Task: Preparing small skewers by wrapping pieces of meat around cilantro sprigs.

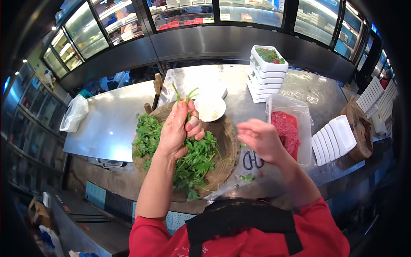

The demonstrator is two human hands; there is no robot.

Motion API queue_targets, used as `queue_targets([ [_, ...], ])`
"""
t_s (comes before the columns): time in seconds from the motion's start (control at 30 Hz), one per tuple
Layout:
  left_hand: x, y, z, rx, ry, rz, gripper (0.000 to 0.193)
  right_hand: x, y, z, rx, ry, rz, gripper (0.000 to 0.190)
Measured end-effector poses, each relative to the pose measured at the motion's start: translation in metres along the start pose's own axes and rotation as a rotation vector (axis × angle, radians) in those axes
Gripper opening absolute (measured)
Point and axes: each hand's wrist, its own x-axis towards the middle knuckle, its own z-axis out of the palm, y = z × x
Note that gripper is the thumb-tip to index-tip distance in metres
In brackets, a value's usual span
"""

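My left hand (181, 128) is closed around the stems of some cilantro (177, 93), their green ends sticking up past the fingers. Below it, more leafy cilantro (199, 157) covers much of a round wooden chopping block (228, 160). A white bowl (210, 107) with pale bits in it rests at the block's far edge. To the right, my right hand (257, 136) is raised with its fingers bent and bunched; whether anything small is between them cannot be told. Under that hand, scissors (249, 160) with dark handles lie on the steel table (237, 183), partly hidden.
A plastic tub (305, 144) lined with film holds red minced meat (285, 131). Behind it stand stacked white trays (268, 72), the top one filled with greens and meat. More white trays (334, 139) lean by a wooden block (358, 131). A white plastic bag (74, 112) lies far left.
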Motion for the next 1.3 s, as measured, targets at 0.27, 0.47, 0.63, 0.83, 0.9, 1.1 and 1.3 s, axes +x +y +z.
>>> queue_targets([
  [0.27,0.012,-0.014,0.042,0.086,0.138,0.162,0.023,0.007,0.003,0.022,0.945,-0.388,0.205,0.050],
  [0.47,0.004,-0.040,0.056,0.370,0.246,0.103,0.019,0.001,0.016,-0.027,0.316,-0.295,0.096,0.014],
  [0.63,0.002,-0.076,0.068,0.628,0.148,0.016,0.020,0.002,0.020,-0.040,-0.172,-0.046,-0.518,0.007],
  [0.83,0.000,-0.106,0.086,0.568,0.168,-0.079,0.021,-0.002,0.027,-0.052,-0.390,0.075,-0.639,0.021],
  [0.9,-0.002,-0.111,0.088,0.560,0.177,-0.204,0.021,-0.003,0.026,-0.055,-0.393,0.126,-0.640,0.026],
  [1.1,-0.003,-0.127,0.094,0.523,0.101,-0.282,0.021,0.005,0.018,-0.094,0.009,-0.561,-0.273,0.083],
  [1.3,0.005,-0.135,0.109,0.517,0.229,-0.272,0.025,-0.011,0.036,-0.086,0.036,-0.424,-0.167,0.075],
])
